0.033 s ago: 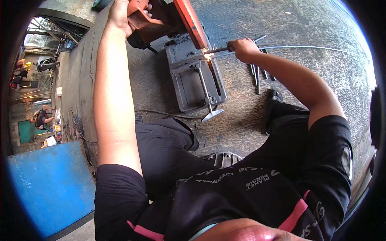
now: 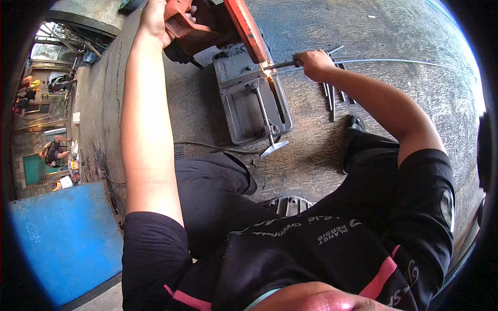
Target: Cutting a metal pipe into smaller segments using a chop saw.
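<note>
My left hand (image 2: 154, 25) is wrapped round the handle of a red chop saw (image 2: 194, 32), whose wheel guard (image 2: 246, 32) slants down over its grey metal base (image 2: 236, 96). Sparks (image 2: 267, 69) glow just under the guard's lower end. My right hand (image 2: 315, 65) is closed on a metal rod (image 2: 284, 65) that reaches to the sparks. A long thin rod (image 2: 394, 61) runs off to the right beyond that hand. On the base sits a clamp screw (image 2: 263, 111) with a T-shaped handle (image 2: 274, 149). The cutting wheel is mostly hidden.
Several short cut rods (image 2: 332, 98) lie on the floor right of the saw. A dark cable (image 2: 212, 147) passes behind the clamp handle. At the left stand a blue panel (image 2: 67, 238) and, farther off, another person (image 2: 53, 150). My feet are either side of a ribbed metal piece (image 2: 289, 206).
</note>
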Available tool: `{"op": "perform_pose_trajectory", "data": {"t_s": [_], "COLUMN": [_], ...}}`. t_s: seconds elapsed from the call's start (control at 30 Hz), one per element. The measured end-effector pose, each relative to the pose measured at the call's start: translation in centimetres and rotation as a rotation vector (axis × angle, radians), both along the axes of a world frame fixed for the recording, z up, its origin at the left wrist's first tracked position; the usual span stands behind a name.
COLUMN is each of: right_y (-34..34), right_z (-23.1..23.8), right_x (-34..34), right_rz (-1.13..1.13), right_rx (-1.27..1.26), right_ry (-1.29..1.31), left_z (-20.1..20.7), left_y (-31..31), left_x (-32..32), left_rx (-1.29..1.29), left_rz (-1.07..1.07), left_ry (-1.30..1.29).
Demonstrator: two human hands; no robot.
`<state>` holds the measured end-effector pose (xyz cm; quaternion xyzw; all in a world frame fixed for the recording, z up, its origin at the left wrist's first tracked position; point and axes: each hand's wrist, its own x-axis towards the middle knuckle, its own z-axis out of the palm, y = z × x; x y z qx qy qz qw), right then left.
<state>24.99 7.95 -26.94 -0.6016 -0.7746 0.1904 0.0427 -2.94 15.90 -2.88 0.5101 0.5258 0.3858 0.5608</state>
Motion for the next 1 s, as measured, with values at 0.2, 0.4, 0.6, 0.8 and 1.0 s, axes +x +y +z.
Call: {"op": "perform_pose_trajectory", "data": {"t_s": [0.2, 0.4, 0.6, 0.8, 1.0], "right_y": [0.0, 0.0, 0.1, 0.1, 0.3], "right_z": [0.0, -0.6, -0.3, -0.7, -0.5], "right_x": [0.0, 0.1, 0.1, 0.2, 0.0], "right_rz": [-0.056, -0.025, -0.026, -0.013, -0.02], "right_rx": [-0.007, 0.027, 0.002, 0.015, -0.012], "right_ry": [0.029, 0.032, 0.008, 0.015, 0.017], "left_z": [0.1, 0.0, 0.0, 0.4, 0.1], "left_y": [-0.5, -0.4, -0.5, -1.1, -0.5], "left_x": [0.6, 0.3, 0.6, 1.1, 0.5], "left_rx": [0.03, 0.056, 0.033, 0.035, 0.046], "left_rz": [0.006, -0.013, 0.005, 0.041, 0.024], "left_ry": [0.022, 0.017, 0.015, 0.043, 0.028]}}
